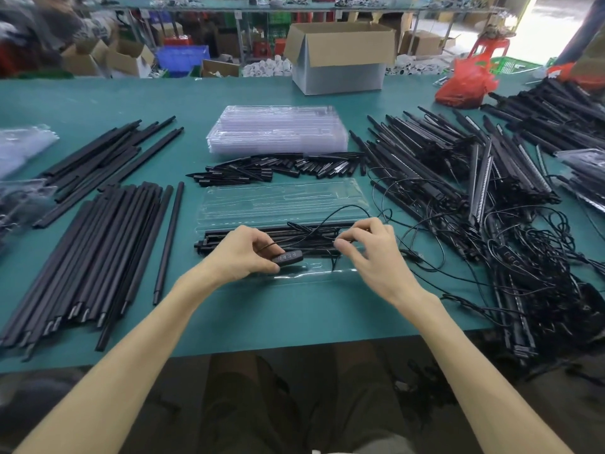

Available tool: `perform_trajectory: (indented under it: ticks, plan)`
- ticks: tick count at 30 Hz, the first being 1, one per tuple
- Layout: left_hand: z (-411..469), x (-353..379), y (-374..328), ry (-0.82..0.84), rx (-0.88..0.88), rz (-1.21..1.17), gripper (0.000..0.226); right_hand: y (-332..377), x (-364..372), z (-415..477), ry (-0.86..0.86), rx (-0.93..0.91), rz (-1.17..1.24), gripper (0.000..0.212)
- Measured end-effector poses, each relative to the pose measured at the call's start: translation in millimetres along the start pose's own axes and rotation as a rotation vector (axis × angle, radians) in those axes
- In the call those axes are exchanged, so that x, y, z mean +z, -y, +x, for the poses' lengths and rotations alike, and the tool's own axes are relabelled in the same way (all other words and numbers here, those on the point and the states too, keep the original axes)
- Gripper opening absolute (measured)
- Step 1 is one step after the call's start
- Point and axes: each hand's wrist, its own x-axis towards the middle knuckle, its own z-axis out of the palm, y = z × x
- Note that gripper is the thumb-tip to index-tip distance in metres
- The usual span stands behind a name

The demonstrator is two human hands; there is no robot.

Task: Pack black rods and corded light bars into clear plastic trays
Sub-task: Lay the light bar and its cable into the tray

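Observation:
An open clear plastic tray (pixel 281 199) lies on the green table in front of me, and black rods and a light bar (pixel 248 235) fill its near half. My left hand (pixel 244 253) pinches the small black button controller (pixel 289 258) on the light bar's cord. My right hand (pixel 371 253) pinches the thin black cord (pixel 319 224), which loops over the rods. A stack of clear trays (pixel 278 131) stands behind. Long black rods (pixel 98 253) lie at the left, and corded light bars (pixel 458 178) are heaped at the right.
Short black spike pieces (pixel 278 168) lie in a row between the tray and the stack. A cardboard box (pixel 340 57) and a red bag (pixel 466 81) stand at the table's far side. Tangled cords (pixel 540 273) spread at the right, near the front edge.

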Motion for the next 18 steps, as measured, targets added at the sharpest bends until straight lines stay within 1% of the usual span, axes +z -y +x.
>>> perform_trajectory:
  ticks: [2, 6, 8, 10, 12, 14, 18]
  plan:
    - [1, 1, -2, -0.009, 0.0, 0.061, 0.023, 4, 5, -3, 0.009, -0.03, 0.041, 0.024]
    - [3, 4, -6, -0.004, 0.008, 0.136, 0.024, 12, 10, -4, 0.059, -0.094, 0.075, 0.026]
    - [4, 4, -7, -0.001, 0.008, 0.169, 0.024, 14, 13, -2, 0.092, -0.123, 0.03, 0.019]
    - [4, 3, -8, 0.005, 0.013, 0.201, 0.024, 14, 18, -1, 0.084, -0.149, -0.033, 0.011]
    - [5, 4, -9, 0.003, 0.037, 0.247, 0.024, 15, 20, -1, 0.054, -0.159, -0.039, 0.013]
    - [5, 4, -9, 0.0, 0.05, 0.247, 0.023, 14, 22, -2, 0.042, -0.169, -0.037, 0.021]
    - [6, 4, -9, 0.031, 0.066, 0.24, 0.024, 11, 29, -7, 0.099, -0.181, -0.061, 0.015]
